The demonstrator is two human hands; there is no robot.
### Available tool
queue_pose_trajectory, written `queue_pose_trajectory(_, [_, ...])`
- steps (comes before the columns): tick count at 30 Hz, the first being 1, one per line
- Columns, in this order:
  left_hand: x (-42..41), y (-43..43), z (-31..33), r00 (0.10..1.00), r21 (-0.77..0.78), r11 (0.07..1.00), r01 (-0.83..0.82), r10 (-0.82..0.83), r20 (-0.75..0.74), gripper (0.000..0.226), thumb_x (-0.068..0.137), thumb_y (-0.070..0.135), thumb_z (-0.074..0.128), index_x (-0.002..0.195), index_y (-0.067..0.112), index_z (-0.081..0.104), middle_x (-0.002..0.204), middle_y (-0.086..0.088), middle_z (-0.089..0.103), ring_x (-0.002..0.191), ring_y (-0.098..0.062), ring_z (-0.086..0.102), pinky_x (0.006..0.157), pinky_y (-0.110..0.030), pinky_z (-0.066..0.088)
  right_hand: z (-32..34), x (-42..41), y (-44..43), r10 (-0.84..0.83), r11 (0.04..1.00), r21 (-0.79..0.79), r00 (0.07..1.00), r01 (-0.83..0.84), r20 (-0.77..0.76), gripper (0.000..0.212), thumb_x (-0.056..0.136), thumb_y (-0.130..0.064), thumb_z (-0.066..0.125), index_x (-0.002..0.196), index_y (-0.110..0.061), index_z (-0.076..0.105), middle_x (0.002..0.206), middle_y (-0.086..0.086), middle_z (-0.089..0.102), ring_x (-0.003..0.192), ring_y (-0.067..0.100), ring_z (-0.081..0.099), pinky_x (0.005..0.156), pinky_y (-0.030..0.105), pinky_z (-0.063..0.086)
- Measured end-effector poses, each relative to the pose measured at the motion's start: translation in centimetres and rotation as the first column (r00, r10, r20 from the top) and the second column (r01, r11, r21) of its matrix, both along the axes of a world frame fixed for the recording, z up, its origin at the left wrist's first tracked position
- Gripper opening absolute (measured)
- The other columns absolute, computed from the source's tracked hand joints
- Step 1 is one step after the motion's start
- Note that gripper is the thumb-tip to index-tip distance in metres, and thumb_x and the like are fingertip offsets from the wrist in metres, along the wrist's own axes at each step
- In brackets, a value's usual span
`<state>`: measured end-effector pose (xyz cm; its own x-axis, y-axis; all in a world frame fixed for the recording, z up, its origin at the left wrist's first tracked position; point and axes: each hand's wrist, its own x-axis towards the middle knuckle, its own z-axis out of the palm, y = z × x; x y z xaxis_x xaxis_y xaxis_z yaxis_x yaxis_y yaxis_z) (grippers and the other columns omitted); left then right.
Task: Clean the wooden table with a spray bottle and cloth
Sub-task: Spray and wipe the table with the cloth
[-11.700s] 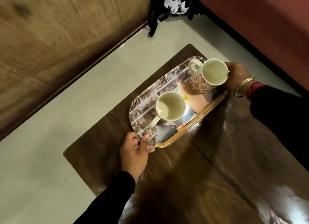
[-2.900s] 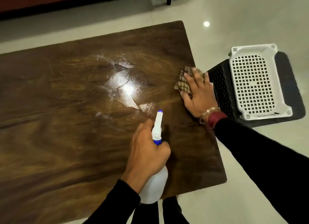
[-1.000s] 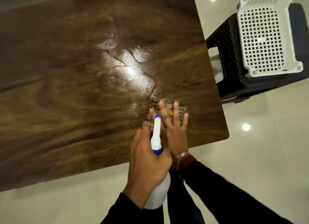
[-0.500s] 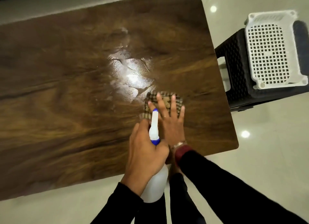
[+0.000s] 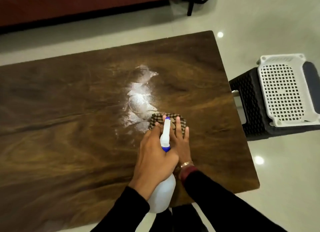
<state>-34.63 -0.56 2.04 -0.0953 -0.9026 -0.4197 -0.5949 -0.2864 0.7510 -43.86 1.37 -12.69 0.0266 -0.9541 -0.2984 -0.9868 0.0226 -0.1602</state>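
The dark wooden table (image 5: 69,127) fills most of the head view, with a shiny wet patch (image 5: 140,100) near its middle right. My left hand (image 5: 154,159) grips a white spray bottle (image 5: 162,193) with a blue collar, nozzle pointing away from me over the table. Just right of it my right hand (image 5: 181,141) lies flat, fingers spread, pressing a brown checked cloth (image 5: 155,121) onto the wood at the near edge of the wet patch. The bottle's nozzle hides part of the cloth and of my right hand.
A black woven stool (image 5: 249,103) stands close to the table's right edge, with a white perforated plastic basket (image 5: 282,91) on top. Pale tiled floor (image 5: 259,24) surrounds the table. A dark red sofa base (image 5: 86,5) runs along the far side.
My right hand and the cloth have slid away from me up the table to the wet patch's near edge. The left hand keeps its hold on the spray bottle. The view has tilted up.
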Motion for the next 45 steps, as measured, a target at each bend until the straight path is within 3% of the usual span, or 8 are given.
queue_pose_trajectory(4, [1.0, -3.0, -0.3, 1.000, -0.033, 0.999, 0.017, -0.017, 0.013, 0.024, 0.074, 0.008, 0.064, 0.072, 0.024, 0.046, 0.064, 0.012, 0.050, 0.058, -0.010, 0.047, 0.055, -0.019, 0.037, 1.3, -4.8, -2.4, -0.098, 0.995, -0.022, 0.986, 0.102, 0.133, 0.078, 0.088, -0.054, 0.039, 0.162, -0.030, 0.032, 0.175, 0.000, 0.014, 0.160, 0.041, 0.010, 0.118, 0.075, 0.016])
queue_pose_trajectory(8, [0.4, -5.2, -1.4, 0.997, 0.000, 0.999, 0.036, -0.036, 0.071, 0.015, 0.070, 0.014, 0.061, 0.081, 0.013, 0.051, 0.077, -0.004, 0.054, 0.069, -0.023, 0.053, 0.062, -0.046, 0.048, 1.4, -6.6, -12.1, -0.310, 0.948, -0.038, 0.942, 0.317, 0.131, 0.080, 0.090, -0.060, 0.039, 0.164, -0.036, 0.023, 0.176, -0.004, 0.003, 0.160, 0.038, -0.006, 0.121, 0.074, 0.004])
queue_pose_trajectory(13, [-1.5, -8.3, -1.9, 0.999, -0.002, 1.000, -0.029, 0.029, 0.043, 0.012, 0.074, 0.015, 0.062, 0.078, 0.019, 0.051, 0.067, 0.004, 0.047, 0.059, -0.012, 0.046, 0.054, -0.019, 0.031, -0.3, -3.4, -12.7, 0.014, 0.999, -0.031, 0.999, -0.012, 0.044, 0.073, 0.099, -0.053, 0.050, 0.164, -0.037, 0.019, 0.176, -0.001, 0.002, 0.160, 0.042, 0.002, 0.121, 0.073, 0.012])
queue_pose_trajectory(22, [-2.6, -13.2, -2.9, 0.994, -0.083, 0.995, -0.046, 0.054, 0.099, 0.015, 0.070, 0.017, 0.061, 0.080, 0.015, 0.049, 0.074, 0.000, 0.051, 0.069, -0.018, 0.049, 0.058, -0.026, 0.032, 0.9, -9.3, -21.5, -0.226, 0.967, -0.092, 0.966, 0.238, 0.129, 0.072, 0.096, -0.062, 0.031, 0.163, -0.037, 0.025, 0.176, -0.003, 0.006, 0.160, 0.041, -0.003, 0.121, 0.073, 0.005])
queue_pose_trajectory(25, [-2.3, -14.3, -3.4, 0.994, -0.086, 0.994, -0.064, 0.071, 0.085, 0.018, 0.075, 0.010, 0.063, 0.077, 0.019, 0.047, 0.064, 0.005, 0.047, 0.059, -0.011, 0.047, 0.052, -0.017, 0.033, 0.7, -4.4, -21.4, -0.052, 0.998, -0.042, 0.994, 0.056, 0.098, 0.078, 0.090, -0.053, 0.005, 0.165, -0.038, 0.016, 0.176, -0.001, -0.002, 0.160, 0.043, -0.006, 0.122, 0.072, 0.004])
queue_pose_trajectory(29, [-2.4, -15.6, -3.4, 0.994, -0.089, 0.993, -0.082, 0.088, 0.064, 0.017, 0.074, 0.016, 0.063, 0.081, 0.023, 0.049, 0.073, 0.003, 0.053, 0.067, -0.013, 0.052, 0.055, -0.021, 0.034, 0.1, -6.1, -17.0, 0.154, 0.987, -0.055, 0.982, -0.149, 0.110, 0.073, 0.093, -0.052, 0.026, 0.163, -0.031, 0.020, 0.176, -0.001, 0.007, 0.160, 0.040, 0.005, 0.121, 0.073, 0.015])
queue_pose_trajectory(37, [-1.6, -18.7, -3.6, 0.992, -0.139, 0.987, -0.075, 0.088, 0.088, 0.019, 0.066, 0.023, 0.056, 0.082, 0.014, 0.051, 0.077, -0.003, 0.054, 0.070, -0.021, 0.051, 0.059, -0.031, 0.035, 0.4, -9.6, -32.3, -0.300, 0.948, -0.071, 0.946, 0.310, 0.126, 0.076, 0.095, -0.062, 0.031, 0.164, -0.033, 0.022, 0.176, 0.000, 0.002, 0.159, 0.043, -0.007, 0.122, 0.073, 0.003])
queue_pose_trajectory(45, [-0.1, -19.4, -3.9, 0.991, -0.127, 0.987, -0.100, 0.110, 0.075, 0.015, 0.068, 0.018, 0.057, 0.078, 0.017, 0.045, 0.072, 0.002, 0.048, 0.065, -0.017, 0.047, 0.058, -0.029, 0.032, 0.2, -6.3, -27.4, 0.172, 0.982, -0.096, 0.982, -0.165, 0.074, 0.071, 0.098, -0.059, 0.034, 0.163, -0.032, 0.028, 0.176, -0.005, 0.007, 0.161, 0.034, 0.004, 0.122, 0.072, 0.011])
